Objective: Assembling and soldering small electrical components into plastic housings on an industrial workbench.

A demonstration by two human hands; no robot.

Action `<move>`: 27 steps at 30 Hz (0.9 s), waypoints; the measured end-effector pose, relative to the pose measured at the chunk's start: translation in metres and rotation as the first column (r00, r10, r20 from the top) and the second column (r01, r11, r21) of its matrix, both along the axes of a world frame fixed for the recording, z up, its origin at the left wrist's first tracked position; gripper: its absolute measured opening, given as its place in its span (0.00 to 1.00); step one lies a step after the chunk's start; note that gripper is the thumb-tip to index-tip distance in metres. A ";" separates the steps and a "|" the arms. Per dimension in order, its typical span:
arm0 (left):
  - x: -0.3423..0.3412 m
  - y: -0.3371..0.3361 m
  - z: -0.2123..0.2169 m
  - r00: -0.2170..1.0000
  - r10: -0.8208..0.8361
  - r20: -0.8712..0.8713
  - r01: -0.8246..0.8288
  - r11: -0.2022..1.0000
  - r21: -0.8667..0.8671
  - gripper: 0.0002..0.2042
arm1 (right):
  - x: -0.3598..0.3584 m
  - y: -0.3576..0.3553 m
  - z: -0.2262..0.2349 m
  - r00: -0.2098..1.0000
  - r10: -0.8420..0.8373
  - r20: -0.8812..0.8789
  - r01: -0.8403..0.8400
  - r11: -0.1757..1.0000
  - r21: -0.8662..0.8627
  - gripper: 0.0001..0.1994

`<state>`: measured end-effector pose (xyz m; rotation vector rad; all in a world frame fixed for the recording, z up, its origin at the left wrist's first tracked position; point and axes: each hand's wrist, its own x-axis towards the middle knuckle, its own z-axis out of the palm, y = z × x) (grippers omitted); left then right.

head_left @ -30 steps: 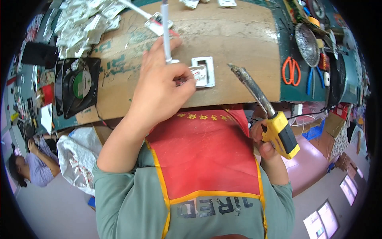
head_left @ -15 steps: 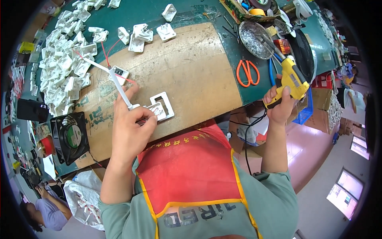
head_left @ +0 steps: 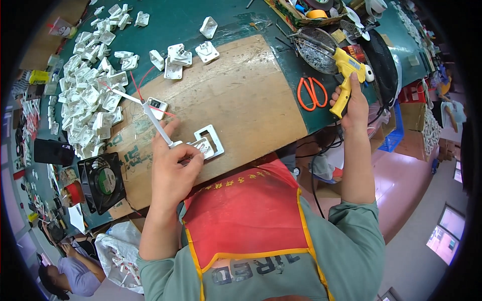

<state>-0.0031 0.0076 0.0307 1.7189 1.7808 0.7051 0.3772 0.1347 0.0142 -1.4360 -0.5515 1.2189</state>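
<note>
My left hand (head_left: 173,170) is closed with thumb and forefinger pinched, at the near edge of the brown board (head_left: 241,95). A white cable (head_left: 157,122) runs into its grip, and thin red wires (head_left: 141,86) branch from the cable's far end. Beside the fingertips, a small white plastic housing (head_left: 204,147) lies against a white frame (head_left: 218,140); the pinch itself is partly hidden. My right hand (head_left: 355,105) grips a yellow soldering gun (head_left: 346,70) by its handle. The gun's metal nose points left over a round metal dish (head_left: 315,52) with grey residue.
Many white plug housings (head_left: 90,85) are heaped at the left, with several more along the board's far edge. Orange-handled scissors (head_left: 311,94) lie right of the board. A black fan (head_left: 102,181) stands at the left. A second person (head_left: 78,271) sits at lower left.
My right hand has raised the soldering gun away from me and turned it, so its nose reaches over the dish. My left hand keeps its pinch; the whole view has shifted slightly.
</note>
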 end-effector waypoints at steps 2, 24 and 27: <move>-0.001 0.002 0.001 1.000 0.004 0.010 -0.004 1.000 -0.013 0.02 | 0.006 0.002 -0.004 0.996 0.056 0.073 -0.053 0.998 -0.044 0.23; -0.001 0.002 -0.002 1.000 0.008 0.017 -0.008 1.000 0.013 0.02 | 0.053 -0.033 -0.031 0.997 0.056 0.057 -0.064 0.988 0.141 0.28; 0.000 0.004 0.000 1.000 -0.011 -0.022 0.011 1.000 0.011 0.03 | 0.056 -0.039 -0.023 0.998 0.055 0.044 -0.062 0.984 0.165 0.23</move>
